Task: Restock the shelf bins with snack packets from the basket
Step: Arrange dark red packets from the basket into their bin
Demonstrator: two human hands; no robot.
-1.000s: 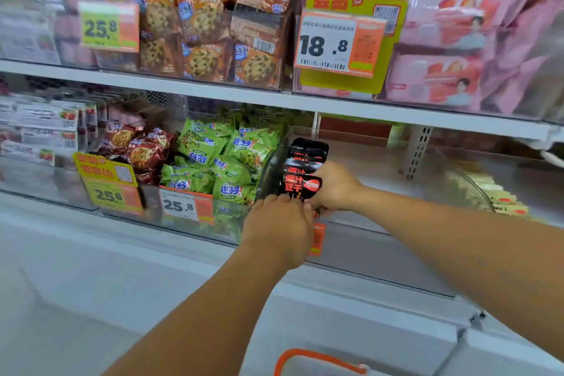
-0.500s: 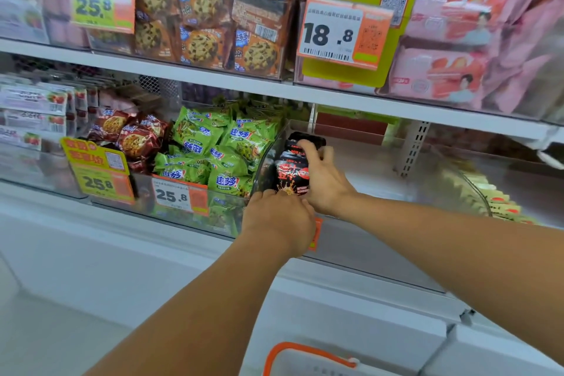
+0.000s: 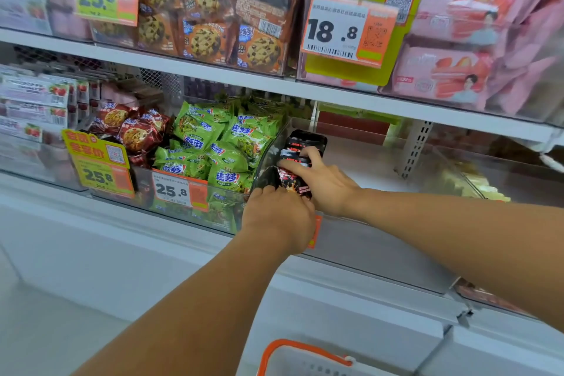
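Observation:
Several black snack packets (image 3: 300,146) with red print stand in a row at the left end of a clear shelf bin (image 3: 381,241). My right hand (image 3: 323,180) reaches into the bin and its fingers lie over the packets' right side. My left hand (image 3: 279,217) is at the bin's front edge, fingers curled onto the nearest black packet (image 3: 291,183). The basket (image 3: 305,354), white with an orange handle, shows at the bottom edge; its contents are hidden.
The bin of green packets (image 3: 213,146) adjoins on the left, with red-brown cookie packets (image 3: 134,131) beyond. The upper shelf (image 3: 274,82) holds orange cookie packs and pink packs with price tags (image 3: 345,30). The right part of the clear bin shows bare shelf floor (image 3: 366,162).
The view has shifted closer and slightly down. My right hand moved from behind the packets over their right side; my left hand stays at the front packet.

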